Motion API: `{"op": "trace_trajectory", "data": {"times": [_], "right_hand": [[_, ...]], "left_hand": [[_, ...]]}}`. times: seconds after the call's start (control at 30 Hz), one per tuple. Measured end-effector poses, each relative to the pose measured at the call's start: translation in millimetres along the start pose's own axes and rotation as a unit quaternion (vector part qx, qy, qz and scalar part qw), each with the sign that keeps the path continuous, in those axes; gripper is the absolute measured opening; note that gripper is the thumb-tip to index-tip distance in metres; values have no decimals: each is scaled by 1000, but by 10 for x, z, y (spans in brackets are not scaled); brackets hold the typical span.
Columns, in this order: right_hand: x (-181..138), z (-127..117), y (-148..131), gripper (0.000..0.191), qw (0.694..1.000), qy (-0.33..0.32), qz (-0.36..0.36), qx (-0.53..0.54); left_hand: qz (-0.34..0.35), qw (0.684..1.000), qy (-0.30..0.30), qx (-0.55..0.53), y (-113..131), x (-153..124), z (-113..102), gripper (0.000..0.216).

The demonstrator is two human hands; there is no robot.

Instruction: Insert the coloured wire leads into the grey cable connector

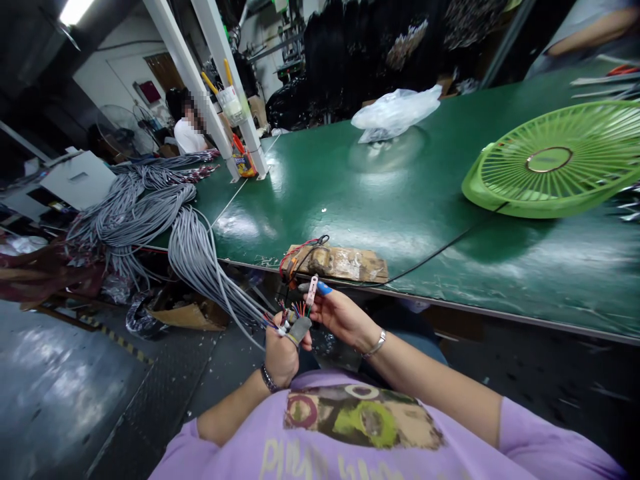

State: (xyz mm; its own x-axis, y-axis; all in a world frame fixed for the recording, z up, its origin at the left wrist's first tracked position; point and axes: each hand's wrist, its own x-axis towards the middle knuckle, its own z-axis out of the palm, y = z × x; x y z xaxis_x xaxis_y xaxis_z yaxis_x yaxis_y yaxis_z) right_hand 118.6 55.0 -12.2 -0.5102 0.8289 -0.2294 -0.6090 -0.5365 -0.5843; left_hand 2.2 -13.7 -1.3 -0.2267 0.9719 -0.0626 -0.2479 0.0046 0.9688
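Note:
My left hand, with a grey cover on its thumb, is closed around the ends of several grey cables. Thin coloured wires fan out from the stripped ends above its fingers. Close beside it, my right hand has blue and grey covers on its fingertips. Between those fingers it pinches a small flat pale strip with dark holes, held upright near the wires. Just beyond the hands, a wooden board carries a small device with red and black leads at the table edge.
A green table spans the view. On it are a green fan with a black cord, a plastic bag and white posts. Bundled grey cables lie left. A person sits beyond; another person's arm shows upper right.

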Motion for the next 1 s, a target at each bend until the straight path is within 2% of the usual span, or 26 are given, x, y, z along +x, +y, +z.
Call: {"op": "trace_trajectory", "data": {"times": [0.4, 0.57, 0.8, 1.0], "right_hand": [[20, 35, -63, 23, 998, 61, 2, -28], [32, 18, -66, 21, 999, 38, 9, -2], [34, 37, -51, 15, 998, 56, -1, -2], [31, 35, -37, 14, 999, 46, -10, -3]], "left_hand": [[0, 1000, 7, -5, -11, 67, 40, 29], [1, 1000, 0, -12, -27, 96, 47, 27], [-5, 1000, 5, -24, 10, 98, 55, 27], [-6, 1000, 0, -15, -16, 77, 40, 26]]}}
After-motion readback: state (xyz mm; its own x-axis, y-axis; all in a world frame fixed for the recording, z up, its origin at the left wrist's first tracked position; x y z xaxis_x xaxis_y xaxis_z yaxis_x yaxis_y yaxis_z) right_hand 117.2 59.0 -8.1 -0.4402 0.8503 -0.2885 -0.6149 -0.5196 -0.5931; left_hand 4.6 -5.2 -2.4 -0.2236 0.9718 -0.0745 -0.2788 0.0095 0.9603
